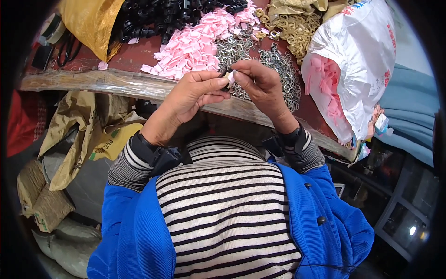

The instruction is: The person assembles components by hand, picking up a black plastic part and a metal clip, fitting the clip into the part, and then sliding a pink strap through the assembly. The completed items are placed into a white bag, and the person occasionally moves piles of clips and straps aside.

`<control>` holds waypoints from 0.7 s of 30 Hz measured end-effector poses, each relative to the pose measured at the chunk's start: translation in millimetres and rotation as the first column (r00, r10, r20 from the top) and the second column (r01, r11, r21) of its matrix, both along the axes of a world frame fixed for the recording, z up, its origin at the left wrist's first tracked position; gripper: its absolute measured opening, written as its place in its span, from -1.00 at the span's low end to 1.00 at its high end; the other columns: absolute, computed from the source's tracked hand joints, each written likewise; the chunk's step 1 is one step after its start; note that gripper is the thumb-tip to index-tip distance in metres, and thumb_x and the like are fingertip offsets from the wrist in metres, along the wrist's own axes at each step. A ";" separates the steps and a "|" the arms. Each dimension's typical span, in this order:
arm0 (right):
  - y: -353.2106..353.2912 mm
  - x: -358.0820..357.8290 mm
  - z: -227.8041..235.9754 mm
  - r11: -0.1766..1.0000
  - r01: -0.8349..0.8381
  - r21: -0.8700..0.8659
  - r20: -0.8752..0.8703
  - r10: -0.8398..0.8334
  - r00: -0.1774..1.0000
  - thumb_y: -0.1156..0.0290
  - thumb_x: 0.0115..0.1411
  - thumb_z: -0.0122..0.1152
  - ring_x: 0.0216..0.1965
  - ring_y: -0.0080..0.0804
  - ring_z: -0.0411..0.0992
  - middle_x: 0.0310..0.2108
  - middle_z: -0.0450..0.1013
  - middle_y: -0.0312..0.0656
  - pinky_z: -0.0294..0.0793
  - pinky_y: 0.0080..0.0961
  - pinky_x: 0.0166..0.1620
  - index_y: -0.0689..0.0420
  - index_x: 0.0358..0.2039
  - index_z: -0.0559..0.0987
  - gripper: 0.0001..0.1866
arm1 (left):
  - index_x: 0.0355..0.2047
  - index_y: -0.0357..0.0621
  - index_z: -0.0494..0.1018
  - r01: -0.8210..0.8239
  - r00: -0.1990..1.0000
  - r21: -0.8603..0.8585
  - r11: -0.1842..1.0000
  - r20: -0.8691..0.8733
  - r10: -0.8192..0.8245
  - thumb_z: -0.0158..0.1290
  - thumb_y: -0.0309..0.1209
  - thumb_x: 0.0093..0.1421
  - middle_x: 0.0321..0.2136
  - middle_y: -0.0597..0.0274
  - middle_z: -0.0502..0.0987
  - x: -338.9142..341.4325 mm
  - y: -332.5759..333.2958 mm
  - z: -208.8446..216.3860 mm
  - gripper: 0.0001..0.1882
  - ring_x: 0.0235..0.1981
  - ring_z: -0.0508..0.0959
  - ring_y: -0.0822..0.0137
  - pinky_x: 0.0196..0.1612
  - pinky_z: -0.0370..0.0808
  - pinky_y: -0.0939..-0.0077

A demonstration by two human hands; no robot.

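We see both arms (125,165) bent at the elbows, with the hands meeting over the table's (88,80) near edge. The left hand (190,93) pinches a small pale piece (231,77) between thumb and finger, other fingers curled, and the right hand (269,88) pinches it from the right. We see pink bits (186,56) far and left, and silver hooks (284,72) to the right.

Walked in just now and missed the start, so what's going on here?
A person's bare left hand and right hand meet above the front edge of a red table, pinching a small pale piece with something dark beside it. Beyond them lie heaps of pink pieces, silvery metal pieces and black parts. A white sack holding pink pieces lies open on the right.
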State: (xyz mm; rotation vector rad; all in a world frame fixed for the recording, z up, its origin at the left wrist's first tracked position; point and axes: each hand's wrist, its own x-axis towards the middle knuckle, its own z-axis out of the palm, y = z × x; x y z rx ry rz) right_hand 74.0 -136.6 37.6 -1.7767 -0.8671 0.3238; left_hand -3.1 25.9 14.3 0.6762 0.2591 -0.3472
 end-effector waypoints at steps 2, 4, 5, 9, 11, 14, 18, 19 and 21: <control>0.3 -0.6 0.5 0.998 0.027 0.047 0.075 -0.031 0.997 0.58 0.04 0.05 -0.59 -0.71 0.23 -0.63 0.30 -0.38 0.19 -0.74 -0.53 0.24 -0.34 0.46 -0.86 | -0.26 -0.35 0.34 0.040 0.999 -0.023 0.999 0.001 -0.040 -0.07 -0.49 0.09 -0.40 0.14 0.47 1.4 -1.3 0.6 -0.79 -0.39 0.53 0.32 -0.37 0.52 0.68; -0.5 -4.1 8.0 0.999 0.034 0.012 0.176 -0.036 0.984 0.58 -0.01 0.09 -0.59 -0.62 0.28 -0.64 0.32 -0.32 0.24 -0.69 -0.52 0.23 -0.39 0.48 -0.88 | -0.26 -0.35 0.35 0.056 0.998 -0.017 0.998 -0.002 -0.056 -0.05 -0.47 0.08 -0.40 0.15 0.47 0.6 -3.1 2.8 -0.78 -0.40 0.53 0.34 -0.37 0.51 0.69; -0.9 -6.4 10.4 0.999 0.039 -0.005 0.226 -0.037 0.973 0.58 -0.03 0.11 -0.59 -0.57 0.31 -0.65 0.32 -0.29 0.27 -0.67 -0.52 0.23 -0.41 0.49 -0.89 | -0.27 -0.34 0.36 0.057 0.998 -0.015 0.998 -0.009 -0.057 -0.02 -0.46 0.07 -0.40 0.17 0.48 -1.0 -4.3 4.4 -0.77 -0.41 0.53 0.36 -0.37 0.50 0.70; -3.9 -11.8 5.8 0.996 0.072 -0.049 0.334 -0.052 0.941 0.57 -0.07 0.13 -0.60 -0.46 0.34 -0.64 0.33 -0.21 0.30 -0.62 -0.53 0.23 -0.43 0.49 -0.87 | -0.26 -0.33 0.37 0.065 0.998 0.033 0.997 -0.029 -0.064 -0.03 -0.44 0.08 -0.40 0.18 0.48 -3.4 -9.6 1.1 -0.76 -0.42 0.52 0.38 -0.37 0.49 0.70; -5.3 -13.2 3.4 0.996 0.084 -0.034 0.334 -0.068 0.940 0.56 -0.06 0.13 -0.60 -0.44 0.35 -0.63 0.34 -0.19 0.31 -0.60 -0.53 0.23 -0.43 0.49 -0.87 | -0.26 -0.33 0.36 0.084 0.996 0.068 0.994 -0.022 -0.082 -0.04 -0.43 0.09 -0.40 0.18 0.48 -5.1 -13.4 -1.7 -0.76 -0.42 0.52 0.38 -0.37 0.49 0.69; -10.2 -12.6 -2.6 0.996 0.084 -0.004 0.332 -0.078 0.940 0.53 -0.05 0.13 -0.59 -0.40 0.36 -0.61 0.36 -0.16 0.32 -0.57 -0.53 0.24 -0.43 0.49 -0.87 | -0.24 -0.32 0.35 0.064 0.998 0.098 0.993 -0.011 -0.063 -0.09 -0.43 0.12 -0.41 0.18 0.48 -4.1 -14.6 -2.9 -0.76 -0.42 0.52 0.37 -0.38 0.49 0.68; -12.2 -11.9 -12.1 0.988 0.125 0.092 0.294 -0.147 0.944 0.44 -0.02 0.11 -0.56 -0.31 0.39 -0.58 0.39 -0.14 0.35 -0.51 -0.50 0.21 -0.47 0.49 -0.88 | -0.23 -0.32 0.34 0.089 0.994 0.167 0.982 0.047 -0.098 -0.12 -0.44 0.14 -0.39 0.16 0.48 2.0 -18.0 -3.6 -0.77 -0.40 0.52 0.35 -0.36 0.49 0.67; -12.2 -13.2 -13.1 0.990 0.118 0.081 0.281 -0.136 0.950 0.43 -0.02 0.11 -0.56 -0.30 0.39 -0.58 0.39 -0.14 0.35 -0.50 -0.50 0.21 -0.47 0.49 -0.88 | -0.22 -0.32 0.33 0.088 0.996 0.161 0.983 0.008 -0.090 -0.13 -0.45 0.14 -0.37 0.16 0.48 0.9 -18.3 -1.8 -0.77 -0.39 0.52 0.34 -0.35 0.49 0.66; -12.0 -14.1 -13.4 0.991 0.098 0.096 0.297 -0.123 0.947 0.42 -0.03 0.11 -0.56 -0.29 0.39 -0.58 0.39 -0.14 0.35 -0.48 -0.49 0.21 -0.47 0.49 -0.87 | -0.21 -0.32 0.33 0.071 0.997 0.179 0.981 0.000 -0.072 -0.14 -0.46 0.14 -0.36 0.16 0.47 0.3 -18.2 -0.1 -0.77 -0.38 0.51 0.33 -0.33 0.49 0.65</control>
